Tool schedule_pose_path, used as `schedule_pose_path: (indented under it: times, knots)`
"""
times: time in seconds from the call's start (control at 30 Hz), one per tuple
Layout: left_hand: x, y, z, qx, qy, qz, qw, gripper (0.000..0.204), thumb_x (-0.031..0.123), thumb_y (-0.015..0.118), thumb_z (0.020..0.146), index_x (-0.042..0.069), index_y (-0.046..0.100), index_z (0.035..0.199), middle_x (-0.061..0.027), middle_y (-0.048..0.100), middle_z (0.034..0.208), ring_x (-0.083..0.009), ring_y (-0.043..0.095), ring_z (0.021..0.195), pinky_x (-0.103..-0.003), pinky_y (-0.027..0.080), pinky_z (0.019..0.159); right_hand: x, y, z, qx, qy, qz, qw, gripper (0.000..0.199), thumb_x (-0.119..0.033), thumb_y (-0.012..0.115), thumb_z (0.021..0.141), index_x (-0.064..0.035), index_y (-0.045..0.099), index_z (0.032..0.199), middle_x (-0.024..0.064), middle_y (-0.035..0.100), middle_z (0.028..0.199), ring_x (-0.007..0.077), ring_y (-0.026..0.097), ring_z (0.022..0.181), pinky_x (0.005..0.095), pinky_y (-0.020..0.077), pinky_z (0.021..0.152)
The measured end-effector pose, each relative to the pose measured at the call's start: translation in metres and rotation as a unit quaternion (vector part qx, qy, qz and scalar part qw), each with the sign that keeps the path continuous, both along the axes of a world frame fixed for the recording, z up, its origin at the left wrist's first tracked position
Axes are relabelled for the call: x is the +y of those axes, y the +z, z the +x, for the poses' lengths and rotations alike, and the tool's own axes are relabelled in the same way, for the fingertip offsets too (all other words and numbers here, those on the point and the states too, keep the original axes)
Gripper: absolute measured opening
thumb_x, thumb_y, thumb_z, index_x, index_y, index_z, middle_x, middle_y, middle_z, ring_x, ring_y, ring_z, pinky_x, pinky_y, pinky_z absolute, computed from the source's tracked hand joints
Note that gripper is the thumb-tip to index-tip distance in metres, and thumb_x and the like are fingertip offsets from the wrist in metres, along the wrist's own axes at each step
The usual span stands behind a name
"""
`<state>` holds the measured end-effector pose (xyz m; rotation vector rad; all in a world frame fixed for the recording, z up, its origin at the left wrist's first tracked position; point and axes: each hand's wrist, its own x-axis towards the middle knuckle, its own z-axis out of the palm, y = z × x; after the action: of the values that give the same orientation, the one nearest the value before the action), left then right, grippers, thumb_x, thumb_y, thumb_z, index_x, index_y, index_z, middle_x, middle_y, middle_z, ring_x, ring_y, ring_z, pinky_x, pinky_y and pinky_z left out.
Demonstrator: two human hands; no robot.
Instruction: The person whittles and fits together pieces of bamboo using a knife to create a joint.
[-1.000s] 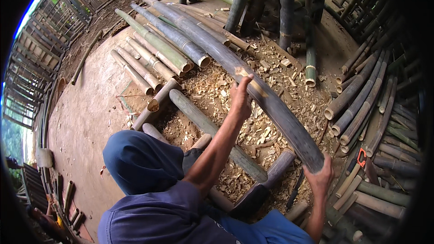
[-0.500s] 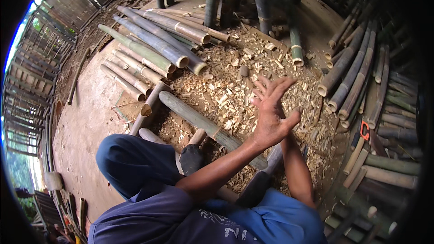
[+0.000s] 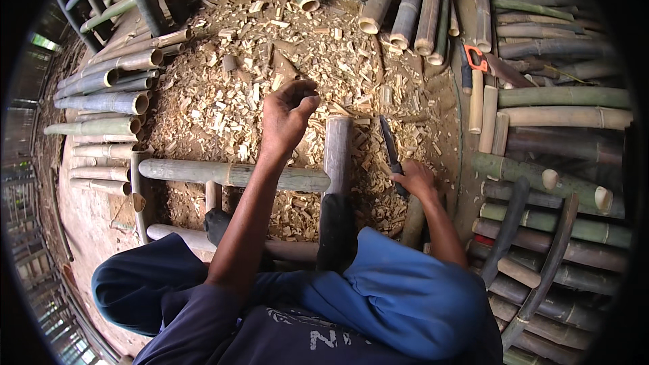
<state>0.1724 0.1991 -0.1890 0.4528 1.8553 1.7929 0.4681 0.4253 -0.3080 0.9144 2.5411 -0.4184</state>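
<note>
While the right hand (image 3: 414,179) grips a knife (image 3: 390,149), handle hidden, the left hand (image 3: 287,116) hangs loosely curled, empty.

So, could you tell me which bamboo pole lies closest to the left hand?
The short grey pole standing lengthwise just right of the left hand, its end beside the fingers. The long pole lies crosswise under the forearm; the stacked ones are further off.

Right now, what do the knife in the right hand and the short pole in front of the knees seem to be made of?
Knife: the blade looks like dark, dull metal, thin and pointed; the right hand hides its handle. Short pole: most likely bamboo, grey and weathered, round, with pale chips of the same look around it.
</note>
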Motion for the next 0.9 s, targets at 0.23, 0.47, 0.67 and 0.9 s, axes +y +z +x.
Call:
schedule_pose_path:
  times: [0.23,0.47,0.67,0.9]
  knots:
    - [0.016,-0.051,0.053,-0.069,-0.216,-0.124,0.966,0.041,0.006,0.067,0.091,-0.008,0.06,0.129,-0.0256,0.067,0.123,-0.0311,0.066,0.115,-0.043,0.055,0.101,0.01,-0.027,-0.003,-0.058,-0.087,-0.069,0.992,0.04,-0.031,0.082,0.081,0.0004,0.064,0.099,0.0166,0.069,0.091,0.0285,0.068,0.083,0.0441,0.0533,0.074]
    - [0.031,-0.067,0.134,0.136,-0.318,-0.219,0.912,0.047,0.008,0.061,0.093,-0.005,0.049,0.137,-0.0318,0.061,0.128,-0.0397,0.066,0.113,-0.044,0.059,0.092,-0.055,0.04,-0.033,0.286,-0.216,-0.366,0.859,0.033,-0.018,0.067,0.097,0.0051,0.064,0.121,0.0152,0.073,0.101,0.019,0.07,0.084,0.0338,0.0577,0.075]
    - [0.038,-0.056,0.033,-0.028,-0.206,-0.191,0.959,0.02,0.024,0.057,0.098,0.009,0.063,0.11,-0.0059,0.059,0.076,-0.011,0.051,0.057,-0.027,0.044,0.047,-0.062,0.102,0.007,0.266,-0.236,-0.156,0.922,0.054,-0.033,0.061,0.099,0.001,0.05,0.141,0.0276,0.055,0.139,0.032,0.06,0.123,0.0458,0.0517,0.095]
    - [0.017,-0.052,-0.116,0.222,-0.378,-0.131,0.889,0.039,0.041,0.063,0.101,0.006,0.074,0.114,-0.0027,0.068,0.076,-0.0085,0.051,0.055,-0.028,0.041,0.048,-0.094,0.052,0.127,-0.132,-0.286,-0.014,0.949,0.083,-0.051,0.079,0.076,0.0038,0.05,0.13,0.0319,0.063,0.122,0.0491,0.061,0.115,0.0547,0.0467,0.099]
